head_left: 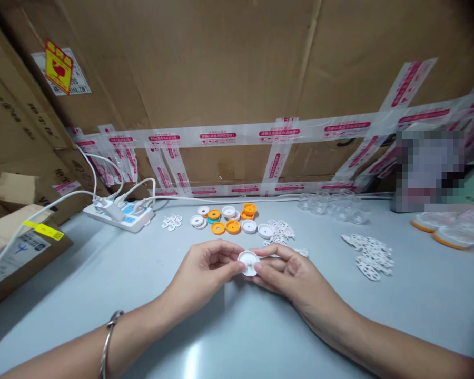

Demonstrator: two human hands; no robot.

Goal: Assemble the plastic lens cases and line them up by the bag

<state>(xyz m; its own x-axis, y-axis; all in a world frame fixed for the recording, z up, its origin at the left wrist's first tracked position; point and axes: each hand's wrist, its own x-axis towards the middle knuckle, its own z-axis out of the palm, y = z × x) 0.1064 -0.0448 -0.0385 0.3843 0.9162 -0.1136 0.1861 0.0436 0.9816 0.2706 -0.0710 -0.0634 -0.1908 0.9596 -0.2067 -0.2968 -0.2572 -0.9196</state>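
Between my two hands is a small round white plastic disc [248, 263] with a raised rim and a knob at its centre. My left hand [211, 263] pinches its left edge, thumb on the front face. On the opposite edge, my right hand [286, 268] grips it with thumb and fingers. Just beyond lie several orange round caps [233, 227] and white round caps [248, 226]. Perforated white plastic discs [282, 231] lie behind my right hand, partly hidden by it. Small white pieces [172, 222] form a cluster to the left of the caps.
A white power strip [120, 215] with plugged cables stands at the back left, beside a cardboard box [23, 252]. Clear plastic domes [335, 205] and another pile of perforated discs [371, 255] lie right. Orange-rimmed clear pieces [454, 237] sit farther right. Large taped cardboard [205, 68] walls the back.
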